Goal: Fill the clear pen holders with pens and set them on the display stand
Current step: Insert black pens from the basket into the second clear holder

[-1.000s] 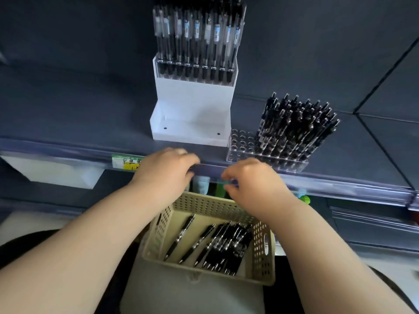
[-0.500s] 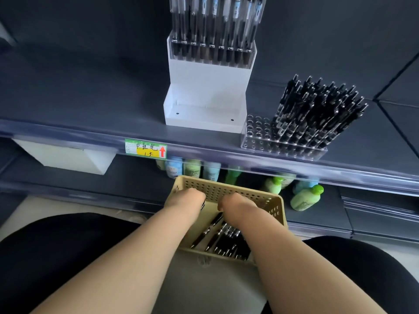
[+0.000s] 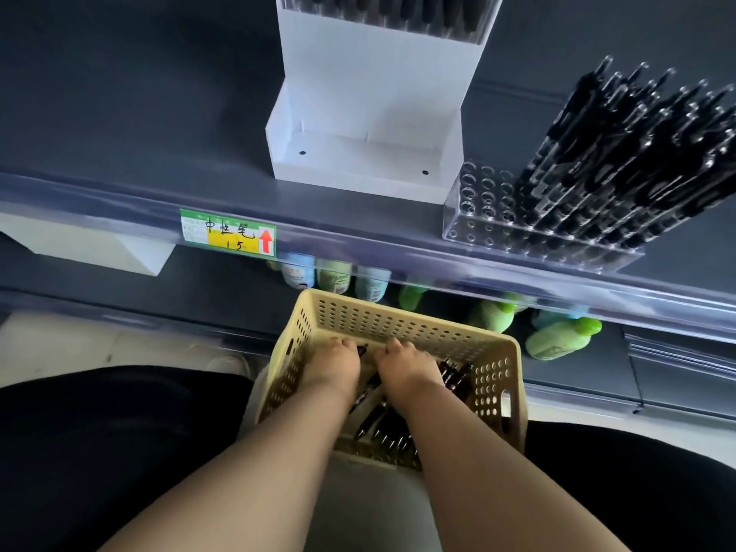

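A beige perforated basket (image 3: 398, 308) sits on my lap with several black pens (image 3: 382, 424) lying in it. Both hands are down inside it. My left hand (image 3: 334, 366) and my right hand (image 3: 406, 370) lie side by side on the pens with knuckles up and fingers bent down out of sight. A pen end shows beside the left fingertips. On the shelf above, a clear pen holder (image 3: 470, 217) is mostly full of black pens (image 3: 621, 153), with empty holes at its left end. To its left stands the white display stand (image 3: 358, 153), with a filled holder (image 3: 382, 17) on its upper step.
A clear shelf-edge rail carries a green and yellow price label (image 3: 228, 233). Green and blue bottles (image 3: 557, 338) stand on the lower shelf behind the basket. A white box (image 3: 99, 249) hangs under the shelf at the left. The stand's lower step holds nothing.
Both hands dropped from the shelf edge into the basket and now rest among the pens. My view has tilted down and closer.
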